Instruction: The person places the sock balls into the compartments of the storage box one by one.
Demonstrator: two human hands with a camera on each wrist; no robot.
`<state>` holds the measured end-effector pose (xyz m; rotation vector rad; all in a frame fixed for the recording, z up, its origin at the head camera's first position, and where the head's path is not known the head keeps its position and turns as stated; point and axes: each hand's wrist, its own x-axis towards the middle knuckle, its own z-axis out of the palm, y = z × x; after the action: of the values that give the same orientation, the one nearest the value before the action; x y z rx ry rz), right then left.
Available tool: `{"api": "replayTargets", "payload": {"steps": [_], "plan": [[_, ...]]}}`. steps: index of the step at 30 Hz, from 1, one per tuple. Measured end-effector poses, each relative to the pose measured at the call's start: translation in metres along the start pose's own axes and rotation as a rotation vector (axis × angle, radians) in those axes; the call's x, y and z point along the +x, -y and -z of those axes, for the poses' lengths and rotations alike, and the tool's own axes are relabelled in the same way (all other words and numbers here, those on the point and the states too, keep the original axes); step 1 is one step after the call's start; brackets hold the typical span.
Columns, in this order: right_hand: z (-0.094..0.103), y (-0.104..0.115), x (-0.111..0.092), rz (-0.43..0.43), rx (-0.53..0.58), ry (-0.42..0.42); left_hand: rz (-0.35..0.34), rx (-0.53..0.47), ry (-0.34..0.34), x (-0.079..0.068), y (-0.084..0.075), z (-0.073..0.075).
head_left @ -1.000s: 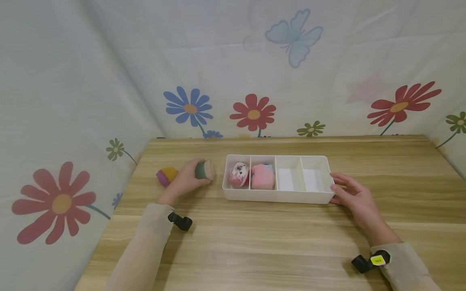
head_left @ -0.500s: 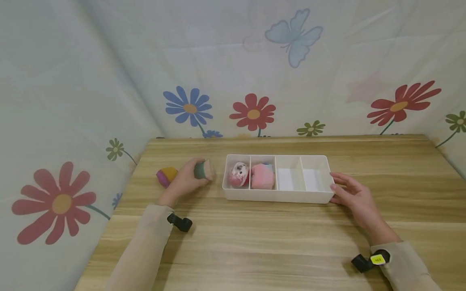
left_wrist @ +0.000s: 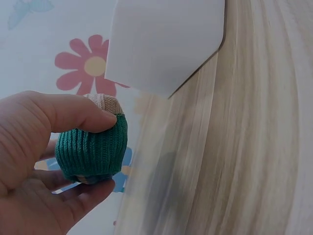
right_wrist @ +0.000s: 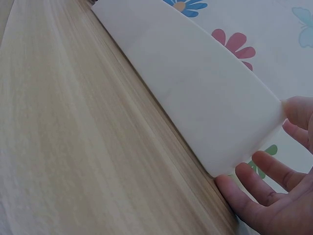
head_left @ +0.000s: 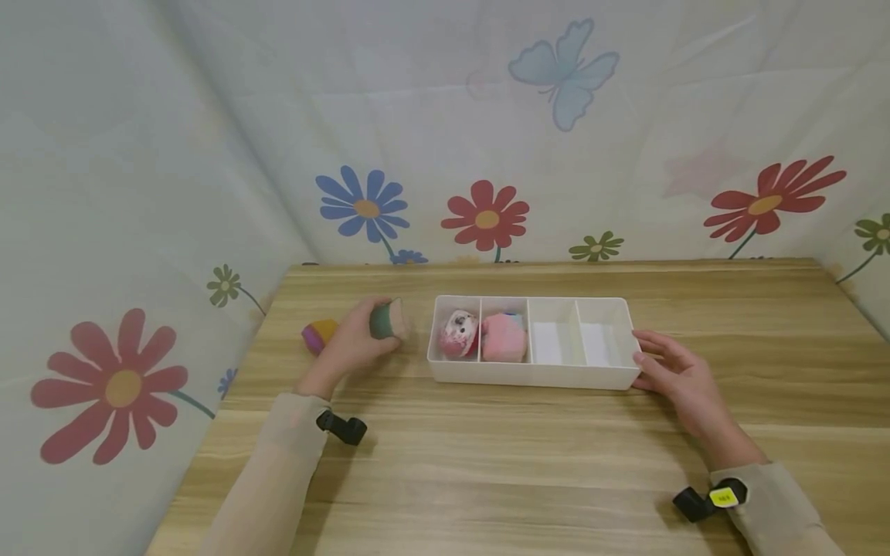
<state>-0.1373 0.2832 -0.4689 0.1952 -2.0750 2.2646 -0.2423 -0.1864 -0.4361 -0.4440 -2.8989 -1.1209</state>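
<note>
Where the head view starts, L sleeve (head_left: 267, 467) & R sleeve (head_left: 775, 498) run off the bottom edge, forearms cut short; wooden table (head_left: 487, 463) under both. R hand (head_left: 684, 386) next, at R end of white tray (head_left: 535, 376): fingers spread & lightly bent, thumb up by rim, others along end wall, more a steadying touch than a clamp, I'd judge. Tray prob. light, stiff, slick plastic, could slide if nudged; best held by rim or end walls. Four compts; from L, 1st has red-and-white bundle (head_left: 459, 336), 2nd pink bundle (head_left: 504, 340) w/ a bit of blue behind, owner unclear; undersides not visible. L hand (head_left: 351, 340), left of tray & apart from it, has green knit bundle (left_wrist: 92, 149) pinched betw. thumb & fingers, beige end twd tray. Bundle likely v. light, soft, squashy, ribbed so not slippery, nothing to break; take round the middle, gently, else may lose shape. Can't tell if it clears table. Purple-and-yellow bundle (head_left: 320, 335) on table left of L hand, partly covered by it; too small to make out texture. Farthest: flowered cloth (head_left: 417, 116) behind table. Wrist views get tray's outer walls only, contents out of sight.
</note>
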Motion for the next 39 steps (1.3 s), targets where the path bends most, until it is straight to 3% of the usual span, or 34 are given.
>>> {"api": "replayTargets", "payload": {"steps": [28,39], "plan": [[0.0,0.0,-0.001,-0.013,-0.015,0.004,-0.071,-0.021,-0.056,-0.004,-0.029,0.004],[0.001,0.0,-0.001,-0.05,-0.073,-0.005,-0.112,-0.051,-0.067,-0.003,-0.043,0.002]]}}
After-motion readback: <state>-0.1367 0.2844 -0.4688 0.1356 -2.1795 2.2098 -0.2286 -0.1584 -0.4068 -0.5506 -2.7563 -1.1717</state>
